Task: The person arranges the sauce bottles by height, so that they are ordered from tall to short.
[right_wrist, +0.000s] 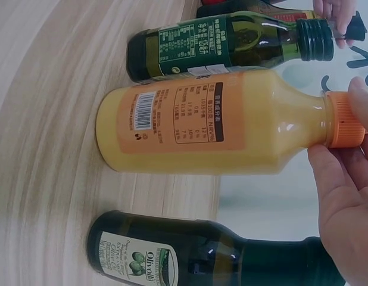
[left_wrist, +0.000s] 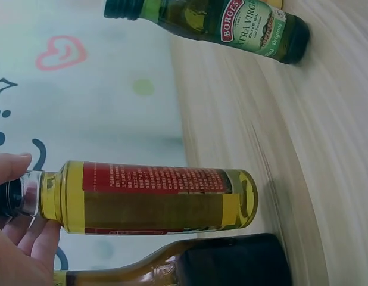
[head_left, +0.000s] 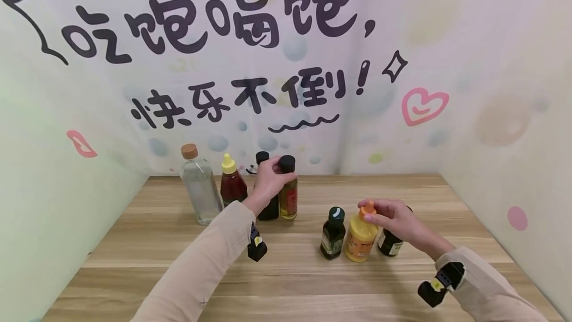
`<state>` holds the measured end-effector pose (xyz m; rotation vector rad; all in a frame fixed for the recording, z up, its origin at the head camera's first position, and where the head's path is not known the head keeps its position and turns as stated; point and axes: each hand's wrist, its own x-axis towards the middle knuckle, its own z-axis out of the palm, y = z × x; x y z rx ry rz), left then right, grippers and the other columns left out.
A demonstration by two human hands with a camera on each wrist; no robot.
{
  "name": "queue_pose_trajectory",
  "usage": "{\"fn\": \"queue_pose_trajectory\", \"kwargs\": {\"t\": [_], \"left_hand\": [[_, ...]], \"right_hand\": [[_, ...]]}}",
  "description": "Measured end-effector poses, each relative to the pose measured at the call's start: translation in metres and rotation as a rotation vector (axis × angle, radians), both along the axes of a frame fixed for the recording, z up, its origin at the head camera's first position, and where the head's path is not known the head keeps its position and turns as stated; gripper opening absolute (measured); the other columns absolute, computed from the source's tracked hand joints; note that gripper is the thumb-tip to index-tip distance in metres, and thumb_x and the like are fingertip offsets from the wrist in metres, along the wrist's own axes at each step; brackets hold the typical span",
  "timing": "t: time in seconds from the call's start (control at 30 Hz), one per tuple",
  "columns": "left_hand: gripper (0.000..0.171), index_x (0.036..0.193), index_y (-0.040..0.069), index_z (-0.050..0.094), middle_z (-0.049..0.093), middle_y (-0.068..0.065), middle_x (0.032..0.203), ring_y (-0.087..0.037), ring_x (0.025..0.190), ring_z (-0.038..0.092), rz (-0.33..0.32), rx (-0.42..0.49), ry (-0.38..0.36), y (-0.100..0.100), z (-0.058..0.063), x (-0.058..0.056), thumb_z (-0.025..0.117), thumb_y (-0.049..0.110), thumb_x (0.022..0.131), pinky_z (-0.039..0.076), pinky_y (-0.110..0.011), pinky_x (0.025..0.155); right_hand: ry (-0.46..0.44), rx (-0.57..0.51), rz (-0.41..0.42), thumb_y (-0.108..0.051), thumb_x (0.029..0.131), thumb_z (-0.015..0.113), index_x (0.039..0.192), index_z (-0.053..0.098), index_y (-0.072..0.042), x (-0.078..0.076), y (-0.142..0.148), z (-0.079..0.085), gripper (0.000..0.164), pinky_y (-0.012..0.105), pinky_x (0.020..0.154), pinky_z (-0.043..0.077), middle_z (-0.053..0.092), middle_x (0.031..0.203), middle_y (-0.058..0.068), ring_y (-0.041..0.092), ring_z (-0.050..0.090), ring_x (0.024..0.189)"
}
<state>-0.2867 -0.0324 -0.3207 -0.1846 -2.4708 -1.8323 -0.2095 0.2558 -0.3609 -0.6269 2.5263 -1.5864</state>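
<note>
The yellow bottle (head_left: 359, 240) stands at the lower right of the frame on the wooden table (head_left: 286, 282), and we see the right hand (head_left: 399, 219) pinching its bumpy orange cap (right_wrist: 337, 122). Near the middle, the left hand (head_left: 270, 179) pinches the oil bottle (head_left: 289, 201) around its black cap (head_left: 287, 163). We think the yellow bottle is a bit soft and heavy, so its cap is a good place to hold. The oil bottle looks like hard, slippery glass that could break; we'd hold it snugly near the top.
</note>
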Motion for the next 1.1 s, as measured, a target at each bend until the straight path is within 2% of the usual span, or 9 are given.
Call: {"fn": "queue_pose_trajectory", "kwargs": {"t": [0.23, 0.43, 0.87, 1.1], "left_hand": [[0.045, 0.116, 0.004, 0.056, 0.062, -0.013, 0.103, -0.023, 0.093, 0.057, -0.007, -0.007, 0.066, 0.01, -0.007, -0.007, 0.07, 0.009, 0.073, 0.045, -0.037, 0.083], [0.042, 0.113, 0.002, 0.058, 0.063, -0.013, 0.1, -0.023, 0.09, 0.058, -0.014, -0.058, 0.094, 0.016, -0.016, -0.013, 0.071, 0.009, 0.073, 0.047, -0.036, 0.081], [0.039, 0.11, 0.003, 0.06, 0.064, -0.012, 0.098, -0.023, 0.087, 0.058, 0.03, -0.098, 0.11, 0.022, -0.022, -0.015, 0.072, 0.009, 0.073, 0.047, -0.036, 0.078], [0.039, 0.11, 0.002, 0.059, 0.063, -0.013, 0.099, -0.024, 0.089, 0.058, 0.024, -0.084, 0.103, 0.021, -0.029, -0.017, 0.071, 0.009, 0.074, 0.047, -0.037, 0.08]], "right_hand": [[0.003, 0.004, 0.0, -0.017, 0.086, 0.058, 0.119, 0.05, 0.006, -0.002, 0.001, 0.0, 0.041, 0.024, 0.076, 0.048, 0.053, 0.116, 0.023, 0.007, 0.056, 0.096], [0.001, -0.01, 0.015, -0.016, 0.087, 0.057, 0.118, 0.051, 0.005, -0.002, 0.003, -0.002, 0.038, 0.025, 0.076, 0.048, 0.053, 0.116, 0.023, 0.007, 0.056, 0.096], [-0.001, 0.006, 0.003, -0.018, 0.086, 0.058, 0.118, 0.052, 0.003, -0.002, 0.003, -0.002, 0.039, 0.024, 0.076, 0.048, 0.053, 0.117, 0.021, 0.008, 0.056, 0.097], [-0.007, 0.0, 0.014, -0.019, 0.086, 0.058, 0.119, 0.051, 0.003, -0.002, 0.004, -0.002, 0.04, 0.025, 0.076, 0.048, 0.052, 0.118, 0.022, 0.007, 0.055, 0.097]]}}
